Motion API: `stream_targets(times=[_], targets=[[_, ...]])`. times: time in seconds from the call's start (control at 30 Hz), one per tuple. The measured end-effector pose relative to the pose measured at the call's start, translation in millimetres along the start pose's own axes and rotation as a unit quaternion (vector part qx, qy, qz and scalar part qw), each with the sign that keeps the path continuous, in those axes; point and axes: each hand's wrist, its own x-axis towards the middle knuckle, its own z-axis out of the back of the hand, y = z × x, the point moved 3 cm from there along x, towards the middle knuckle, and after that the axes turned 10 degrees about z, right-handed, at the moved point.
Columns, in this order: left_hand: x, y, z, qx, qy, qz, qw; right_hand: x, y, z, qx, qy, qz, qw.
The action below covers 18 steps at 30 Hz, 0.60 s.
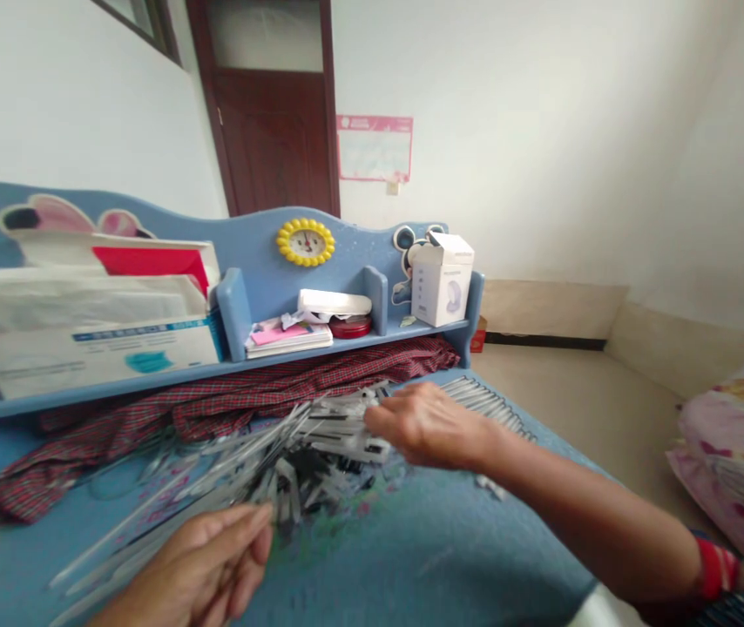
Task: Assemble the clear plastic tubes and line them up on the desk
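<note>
While the left hand (206, 566) pinches a bundle of clear tubes (150, 531), their long axes run near-left to far-right. The right hand (424, 427) lies palm-down on the pile (320, 444); grip indeterminate.

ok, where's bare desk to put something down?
Bare blue desktop lies in front, between the left hand and right forearm. Centre is crowded with the pile of clear plastic tubes under the right hand; red checked cloth fills the back.
</note>
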Motion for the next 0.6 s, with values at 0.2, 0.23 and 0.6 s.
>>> stream_targets(times=[0.2, 0.23, 0.6], targets=[[3.5, -1.2, -3.3, -0.059, 0.086, 0.012, 0.994, -92.1, -59.7, -20.4, -0.023, 0.207, -0.191, 0.959], [4.9, -0.7, -4.6, -0.062, 0.092, 0.02, 0.994, -105.2, -63.4, -25.7, -0.025, 0.227, -0.206, 0.952], [13.9, 3.1, -11.8, -0.035, 0.112, 0.048, 0.992, -126.8, -55.4, -57.3, -0.011, 0.238, -0.179, 0.955]])
